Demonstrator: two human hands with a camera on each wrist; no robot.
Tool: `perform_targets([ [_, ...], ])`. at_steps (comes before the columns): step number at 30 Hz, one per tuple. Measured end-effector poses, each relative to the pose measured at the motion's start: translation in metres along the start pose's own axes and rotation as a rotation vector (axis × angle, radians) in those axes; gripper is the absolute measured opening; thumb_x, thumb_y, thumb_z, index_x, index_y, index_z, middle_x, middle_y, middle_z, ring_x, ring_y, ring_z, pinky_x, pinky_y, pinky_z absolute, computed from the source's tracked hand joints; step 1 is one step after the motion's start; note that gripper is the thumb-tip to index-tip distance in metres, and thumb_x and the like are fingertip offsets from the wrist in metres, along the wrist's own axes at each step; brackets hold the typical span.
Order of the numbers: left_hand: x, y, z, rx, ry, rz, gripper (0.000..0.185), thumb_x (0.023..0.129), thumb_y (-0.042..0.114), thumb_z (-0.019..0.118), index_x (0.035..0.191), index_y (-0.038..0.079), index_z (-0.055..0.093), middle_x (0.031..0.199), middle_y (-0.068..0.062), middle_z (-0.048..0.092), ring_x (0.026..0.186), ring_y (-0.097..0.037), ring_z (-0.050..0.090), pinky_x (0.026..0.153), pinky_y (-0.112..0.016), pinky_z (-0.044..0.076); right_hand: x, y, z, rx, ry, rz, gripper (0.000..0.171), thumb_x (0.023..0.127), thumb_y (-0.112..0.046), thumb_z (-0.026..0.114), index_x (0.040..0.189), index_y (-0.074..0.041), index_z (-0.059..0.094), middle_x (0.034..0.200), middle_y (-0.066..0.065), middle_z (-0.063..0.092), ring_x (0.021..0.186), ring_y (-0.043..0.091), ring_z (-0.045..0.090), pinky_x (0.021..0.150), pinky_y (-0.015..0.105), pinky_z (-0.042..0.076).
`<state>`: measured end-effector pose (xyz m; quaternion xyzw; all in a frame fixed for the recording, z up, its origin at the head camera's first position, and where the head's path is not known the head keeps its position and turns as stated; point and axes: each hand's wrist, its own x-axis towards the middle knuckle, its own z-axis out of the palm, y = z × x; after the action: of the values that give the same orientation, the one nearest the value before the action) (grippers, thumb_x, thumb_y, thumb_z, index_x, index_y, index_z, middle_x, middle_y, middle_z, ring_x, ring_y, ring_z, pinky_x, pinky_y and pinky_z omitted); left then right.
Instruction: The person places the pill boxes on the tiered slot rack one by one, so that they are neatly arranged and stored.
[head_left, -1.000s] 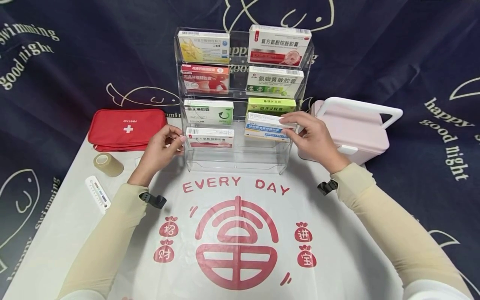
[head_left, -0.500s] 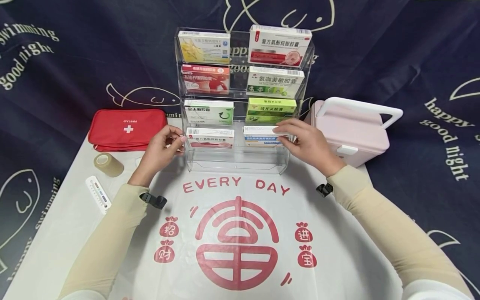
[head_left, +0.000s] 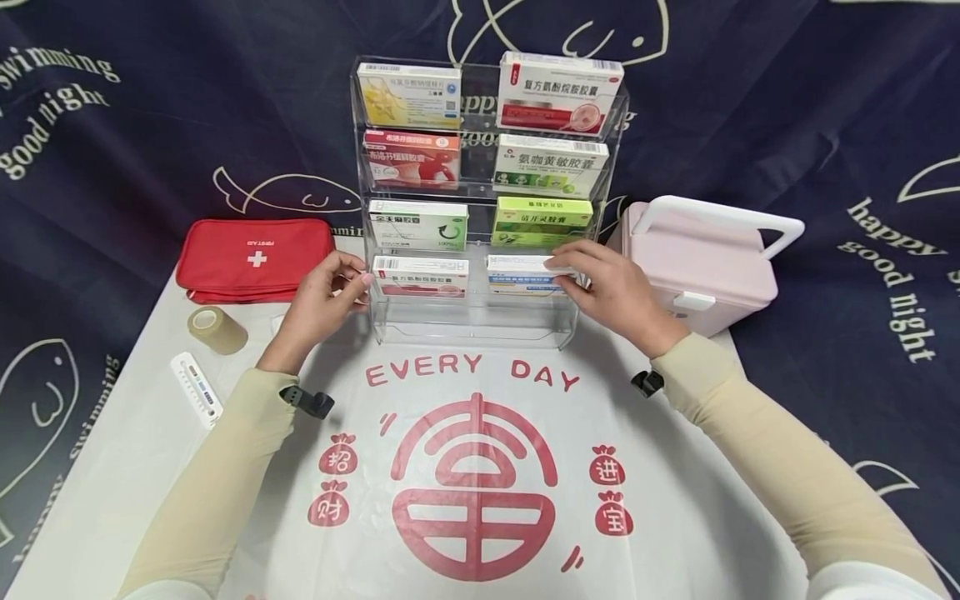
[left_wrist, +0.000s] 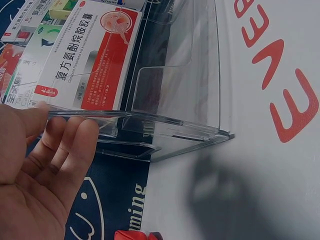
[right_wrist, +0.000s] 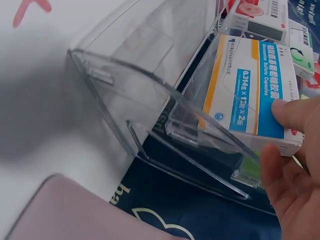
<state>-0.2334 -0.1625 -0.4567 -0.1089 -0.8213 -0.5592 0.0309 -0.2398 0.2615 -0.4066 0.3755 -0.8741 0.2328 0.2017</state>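
Observation:
A clear acrylic display rack (head_left: 472, 321) with tiered shelves stands upright on the table. My right hand (head_left: 621, 292) pinches a white, blue and orange medicine box (right_wrist: 250, 90), thumb on its printed front. That box sits in the rack's lower right tier. With my left hand (head_left: 318, 304) I grip the rack's left side panel; in the left wrist view the thumb and fingers lie about its edge. Beside them is a white and red medicine box (left_wrist: 90, 55) in the same tier. The green medicine box (head_left: 543, 221) stands one tier above my right hand.
More medicine boxes fill the upper tiers, such as a red one (head_left: 412, 158). A red first-aid pouch (head_left: 255, 260), a tan bandage roll (head_left: 217, 330) and a white thermometer (head_left: 195, 388) lie left. A pink case (head_left: 701, 258) with a white handle stands right.
My right hand has lowered the blue and white medicine box into the lower right tier, uncovering the green box above. The left hand has stayed at the rack's side.

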Motion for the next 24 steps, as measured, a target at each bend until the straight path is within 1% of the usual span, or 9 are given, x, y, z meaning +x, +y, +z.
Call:
perform_targets([
  [3,-0.0007,0.0004,-0.0005,-0.005,0.002,-0.002,0.025,0.100,0.009,0.066,0.117,-0.004,0.055,0.094,-0.015,0.059,0.074,-0.018,0.066,0.063,-0.028,0.061,0.0000,-0.0011,0.0031,0.028,0.015,0.009,0.031,0.085,0.003,0.079,0.113,-0.010,0.074,0.117,0.005,0.069,0.107,0.022,0.066,0.088,0.041,0.055],
  [5,-0.0008,0.0006,-0.0005,-0.003,0.003,-0.001,0.025,0.100,0.010,0.066,0.117,-0.003,0.055,0.094,-0.015,0.059,0.074,-0.018,0.066,0.063,-0.027,0.061,-0.0004,-0.0015,0.0045,0.029,0.018,0.013,0.031,0.085,0.003,0.079,0.113,-0.010,0.074,0.116,0.005,0.069,0.107,0.023,0.067,0.087,0.041,0.055],
  [7,-0.0008,0.0011,-0.0004,-0.002,0.003,-0.004,0.025,0.100,0.011,0.066,0.117,-0.003,0.055,0.094,-0.015,0.059,0.074,-0.018,0.066,0.063,-0.027,0.061,-0.0014,-0.0015,0.0045,0.009,0.017,0.016,0.030,0.086,0.001,0.080,0.113,-0.011,0.074,0.116,0.004,0.069,0.105,0.023,0.067,0.083,0.042,0.056],
  [10,-0.0005,0.0013,0.0003,0.001,0.002,-0.006,0.025,0.100,0.011,0.067,0.118,-0.003,0.055,0.094,-0.015,0.059,0.074,-0.019,0.066,0.063,-0.027,0.061,-0.0034,-0.0012,0.0023,-0.050,0.003,0.018,0.030,0.087,-0.004,0.080,0.115,-0.014,0.073,0.117,0.001,0.069,0.101,0.021,0.068,0.070,0.043,0.057],
  [12,-0.0004,0.0018,0.0008,0.000,0.000,-0.008,0.025,0.100,0.011,0.067,0.118,-0.003,0.055,0.094,-0.015,0.059,0.074,-0.019,0.066,0.063,-0.027,0.061,-0.0050,-0.0008,0.0005,-0.099,-0.008,0.014,0.029,0.088,-0.007,0.080,0.116,-0.016,0.073,0.118,-0.001,0.068,0.097,0.021,0.069,0.061,0.043,0.055],
  [15,0.0001,0.0020,0.0015,0.000,-0.003,-0.005,0.025,0.100,0.011,0.067,0.117,-0.002,0.055,0.094,-0.016,0.059,0.073,-0.019,0.066,0.063,-0.027,0.061,-0.0075,0.0002,-0.0018,-0.156,-0.009,-0.001,0.030,0.088,-0.009,0.080,0.116,-0.017,0.073,0.119,-0.001,0.068,0.093,0.020,0.070,0.052,0.042,0.051],
  [18,0.0011,0.0020,0.0020,-0.004,-0.006,-0.003,0.025,0.100,0.012,0.067,0.117,-0.002,0.055,0.094,-0.016,0.059,0.073,-0.019,0.066,0.064,-0.027,0.061,-0.0091,0.0009,-0.0034,-0.177,0.002,-0.009,0.031,0.087,-0.008,0.080,0.115,-0.017,0.074,0.118,-0.001,0.068,0.094,0.020,0.069,0.053,0.043,0.051],
  [24,0.0013,0.0020,0.0023,0.002,0.005,-0.012,0.024,0.100,0.010,0.066,0.118,-0.002,0.055,0.094,-0.015,0.059,0.073,-0.016,0.066,0.065,-0.025,0.060,-0.0083,0.0008,-0.0037,-0.175,0.016,-0.034,0.032,0.086,-0.005,0.080,0.116,-0.016,0.074,0.118,0.002,0.069,0.096,0.022,0.069,0.057,0.044,0.053],
])
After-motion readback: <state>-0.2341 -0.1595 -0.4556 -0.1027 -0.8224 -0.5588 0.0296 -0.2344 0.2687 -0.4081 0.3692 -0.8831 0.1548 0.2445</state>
